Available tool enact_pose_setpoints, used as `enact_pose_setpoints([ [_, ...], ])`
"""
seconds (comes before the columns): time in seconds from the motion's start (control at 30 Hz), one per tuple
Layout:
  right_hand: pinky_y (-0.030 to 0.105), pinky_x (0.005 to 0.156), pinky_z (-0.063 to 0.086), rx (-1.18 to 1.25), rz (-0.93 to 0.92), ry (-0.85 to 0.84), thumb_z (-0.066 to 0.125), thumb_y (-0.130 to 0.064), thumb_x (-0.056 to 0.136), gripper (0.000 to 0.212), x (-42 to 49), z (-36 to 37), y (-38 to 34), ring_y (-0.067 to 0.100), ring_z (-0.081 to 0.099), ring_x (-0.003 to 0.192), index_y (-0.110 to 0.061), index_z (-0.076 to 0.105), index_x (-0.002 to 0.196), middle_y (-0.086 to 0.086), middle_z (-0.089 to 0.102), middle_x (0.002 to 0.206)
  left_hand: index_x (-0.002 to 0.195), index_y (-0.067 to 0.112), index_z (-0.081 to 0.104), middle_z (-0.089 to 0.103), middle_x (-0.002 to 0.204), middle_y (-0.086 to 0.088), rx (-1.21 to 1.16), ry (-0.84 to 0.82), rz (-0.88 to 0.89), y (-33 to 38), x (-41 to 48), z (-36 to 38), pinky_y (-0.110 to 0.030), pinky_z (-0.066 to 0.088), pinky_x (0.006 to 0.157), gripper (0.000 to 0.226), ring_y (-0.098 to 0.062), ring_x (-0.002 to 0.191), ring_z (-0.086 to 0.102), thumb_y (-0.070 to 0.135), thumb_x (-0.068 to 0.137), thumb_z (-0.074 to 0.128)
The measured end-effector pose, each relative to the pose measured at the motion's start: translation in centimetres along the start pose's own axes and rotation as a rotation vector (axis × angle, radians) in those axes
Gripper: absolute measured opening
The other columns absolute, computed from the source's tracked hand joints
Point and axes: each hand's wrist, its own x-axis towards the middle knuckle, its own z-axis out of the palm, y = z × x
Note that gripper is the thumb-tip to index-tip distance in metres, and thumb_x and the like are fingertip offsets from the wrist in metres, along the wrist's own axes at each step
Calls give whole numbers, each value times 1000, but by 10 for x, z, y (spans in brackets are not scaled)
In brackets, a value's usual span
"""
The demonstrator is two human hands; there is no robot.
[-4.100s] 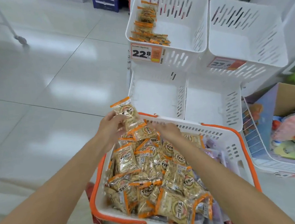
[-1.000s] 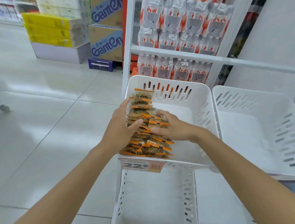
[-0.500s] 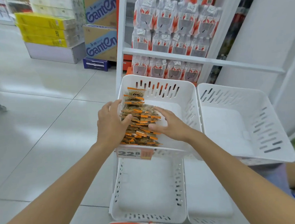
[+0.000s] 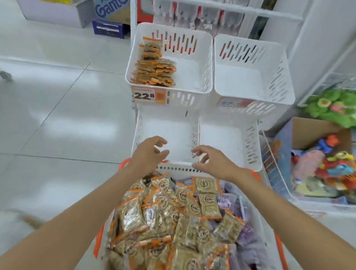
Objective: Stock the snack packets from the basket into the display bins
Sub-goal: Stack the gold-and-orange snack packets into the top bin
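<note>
Your left hand, right hand: empty, loosely curled, over far rim of basket | risk: grab too many slick snack packets, you'll drop some.

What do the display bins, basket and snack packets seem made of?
Display bins: apparently moulded white plastic, smooth, with slotted walls. Basket: same-looking white plastic, orange rim. Snack packets: thin glossy film, seemingly clear, with orange edges; glare and creases show.
</note>
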Motion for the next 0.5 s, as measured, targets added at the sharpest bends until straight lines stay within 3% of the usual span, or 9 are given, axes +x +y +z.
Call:
enact_pose_setpoints([
  [0.07,29,90,45,-31,112,-150,65,-37,93,52,-19,26,39,18,54,111,-22,48,139,1,47,138,112,4,59,52,97,-7,-39,-51,-96,-14,-24,13,-13,45,54,20,-6,63,57,2,93,62],
  [0.13,27,92,42,-8,219,-189,62,-39,95,55,-30,48,72,21,49,126,-20,45,143,0,44,144,109,10,58,53,93,-2,-15,-65,-76,-31,-38,26,-13,46,59,18,1,59,55,4,93,62],
  [0.2,30,94,45,-53,255,-205,56,-36,99,53,-34,65,93,24,49,129,-18,42,146,2,44,148,107,20,59,57,91,5,13,-57,-83,-41,-47,31,-24,50,78,16,-1,73,54,19,92,65],
  [0.23,36,98,47,-68,254,-214,54,-33,100,51,-33,71,101,27,50,129,-18,41,147,5,44,149,107,16,60,58,92,1,10,-68,-82,-45,-50,34,-27,52,82,16,-9,75,53,16,92,65],
  [0.27,42,102,45,-78,244,-222,54,-28,100,50,-33,77,104,29,50,129,-17,41,147,8,44,149,109,8,61,57,94,-6,-6,-79,-63,-47,-54,38,-24,53,78,16,-15,74,50,9,93,64],
  [0.33,40,113,34,-112,209,-245,60,-24,97,60,-32,89,106,29,38,138,-17,35,151,8,33,156,113,3,62,57,98,-8,9,-73,-77,-53,-60,41,-16,49,62,20,-17,72,52,7,93,63],
  [0.4,34,116,23,-108,193,-248,70,-19,90,75,-32,99,105,28,23,146,-20,30,153,9,19,158,114,14,64,62,105,1,-9,-66,-114,-55,-65,44,-24,52,73,22,-16,87,60,17,92,66],
  [0.5,36,114,30,-31,234,-166,75,-12,81,84,-33,104,108,30,18,147,-22,31,152,11,10,159,114,18,63,63,109,2,-34,-60,-115,-54,-68,47,-22,50,80,23,-16,100,61,17,91,66],
])
